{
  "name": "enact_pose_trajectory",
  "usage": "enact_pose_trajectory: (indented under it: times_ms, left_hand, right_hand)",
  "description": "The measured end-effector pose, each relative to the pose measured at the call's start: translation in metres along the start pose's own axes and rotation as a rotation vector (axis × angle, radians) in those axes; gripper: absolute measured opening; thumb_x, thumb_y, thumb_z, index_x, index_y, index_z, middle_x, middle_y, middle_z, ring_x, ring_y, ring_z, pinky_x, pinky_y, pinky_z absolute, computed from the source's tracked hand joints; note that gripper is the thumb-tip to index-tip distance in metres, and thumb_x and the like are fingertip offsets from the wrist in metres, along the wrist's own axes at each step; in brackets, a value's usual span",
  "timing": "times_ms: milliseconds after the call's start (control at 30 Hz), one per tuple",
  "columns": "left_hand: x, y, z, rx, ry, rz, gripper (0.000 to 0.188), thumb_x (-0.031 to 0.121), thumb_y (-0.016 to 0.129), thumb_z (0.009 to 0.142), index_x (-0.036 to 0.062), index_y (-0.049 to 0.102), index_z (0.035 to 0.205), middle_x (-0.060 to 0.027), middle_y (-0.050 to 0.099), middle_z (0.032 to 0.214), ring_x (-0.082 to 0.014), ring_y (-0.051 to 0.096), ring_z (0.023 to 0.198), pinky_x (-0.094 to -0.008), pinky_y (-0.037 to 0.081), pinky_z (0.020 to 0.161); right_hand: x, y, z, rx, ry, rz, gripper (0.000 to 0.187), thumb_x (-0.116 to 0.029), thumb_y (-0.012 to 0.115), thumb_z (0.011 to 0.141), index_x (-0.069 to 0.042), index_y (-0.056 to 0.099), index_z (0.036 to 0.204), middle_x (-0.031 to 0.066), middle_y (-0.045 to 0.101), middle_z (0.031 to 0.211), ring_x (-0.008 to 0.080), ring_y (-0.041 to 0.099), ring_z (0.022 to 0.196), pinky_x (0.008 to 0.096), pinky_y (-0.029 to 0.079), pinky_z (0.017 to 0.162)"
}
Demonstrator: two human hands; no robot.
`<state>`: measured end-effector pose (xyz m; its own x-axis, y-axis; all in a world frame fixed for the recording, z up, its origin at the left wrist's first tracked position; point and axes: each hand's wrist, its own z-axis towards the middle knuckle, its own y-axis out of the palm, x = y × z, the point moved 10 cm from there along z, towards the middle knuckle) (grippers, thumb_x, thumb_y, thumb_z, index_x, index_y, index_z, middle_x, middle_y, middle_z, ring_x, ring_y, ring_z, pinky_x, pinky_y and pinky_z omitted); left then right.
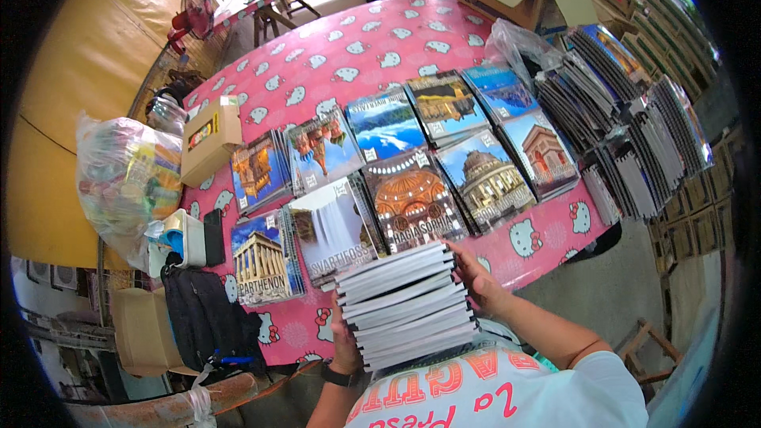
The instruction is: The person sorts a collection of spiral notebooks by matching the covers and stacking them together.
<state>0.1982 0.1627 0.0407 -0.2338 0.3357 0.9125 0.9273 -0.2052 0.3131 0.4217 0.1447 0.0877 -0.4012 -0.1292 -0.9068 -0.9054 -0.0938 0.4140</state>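
Just before the near edge of the pink, cat-patterned worktop (357,41): one thick block of white-paged, black-spiralled notebooks (408,309) was held up against a white, red-lettered shirt (547,392); its layers sat too tight to count surely, and whether the worktop bore any weight could not be told.
Left hand (343,345): clamped on the block's left side, a black band (339,376) at the wrist.
Right hand (482,285): pressed to the block's right side, near its far corner.
Handling: probably heavy as a whole, each notebook bendy, the covers likely slippery; squeezing both sides with support beneath seemed the surest hold.
Worktop middle: ten piles of glossy, photo-covered notebooks (416,198), two rows of five.
Left edge: one black fabric bag (198,317), one white plastic tub (192,239), one small brown cardboard box (210,147), one bulging clear plastic bag (127,182).
Right edge: heaped spiral-bound notebooks (634,170), too overlapped to count.
Far right corner: one open brown cardboard carton (499,8).
Beyond the far edge: one red fan (196,12).
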Motion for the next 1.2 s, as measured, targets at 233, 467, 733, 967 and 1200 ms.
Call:
enact_pose_trajectory:
  times_ms: [233,467,733,967,1200]
  left_hand:
    - [0.038,0.025,0.007,-0.031,0.181,0.071,0.102,0.074,0.052,0.063,0.0034,0.022,0.131,-0.0090,0.034,0.128,-0.0202,0.033,0.117,-0.0343,0.025,0.100]
    - [0.068,0.041,0.010,-0.106,0.304,0.147,0.091,0.054,0.068,0.060,0.0026,0.032,0.125,-0.0100,0.040,0.123,-0.0216,0.039,0.113,-0.0341,0.029,0.097]
    - [0.077,0.048,0.009,-0.112,0.165,0.179,0.075,0.038,0.065,0.062,0.0022,0.037,0.122,-0.0092,0.045,0.115,-0.0192,0.044,0.107,-0.0305,0.033,0.093]
    - [0.070,0.034,0.024,-0.071,0.221,0.139,0.088,0.052,0.067,0.064,0.0005,0.033,0.127,-0.0112,0.042,0.120,-0.0211,0.040,0.112,-0.0326,0.031,0.095]
    - [0.072,0.027,0.032,-0.104,0.276,0.278,0.092,0.045,0.073,0.061,0.0001,0.028,0.128,-0.0111,0.041,0.121,-0.0222,0.040,0.112,-0.0329,0.031,0.095]
  right_hand:
    - [-0.021,0.011,-0.002,-0.071,0.031,0.062,0.089,-0.046,0.061,0.070,-0.008,0.017,0.137,0.0101,0.022,0.139,0.0213,0.020,0.129,0.0351,0.016,0.104]
    - [-0.013,0.002,-0.017,-0.089,0.055,0.017,0.095,-0.049,0.062,0.066,-0.006,0.017,0.137,0.0097,0.021,0.140,0.0203,0.015,0.131,0.0350,0.011,0.105]
    - [-0.017,0.002,-0.024,-0.115,-0.023,-0.065,0.094,-0.041,0.068,0.065,-0.007,0.017,0.138,0.0094,0.019,0.141,0.0197,0.018,0.131,0.0341,0.013,0.105]
    - [-0.035,-0.026,-0.024,0.238,-0.204,-0.208,0.051,-0.027,0.068,0.074,-0.008,0.047,0.117,0.0081,0.047,0.121,0.0144,0.044,0.110,0.0282,0.033,0.090]
    - [-0.047,-0.019,-0.021,0.282,-0.363,-0.473,0.029,-0.013,0.070,0.071,-0.004,0.055,0.095,0.0002,0.050,0.083,0.0092,0.047,0.071,0.0257,0.041,0.063]
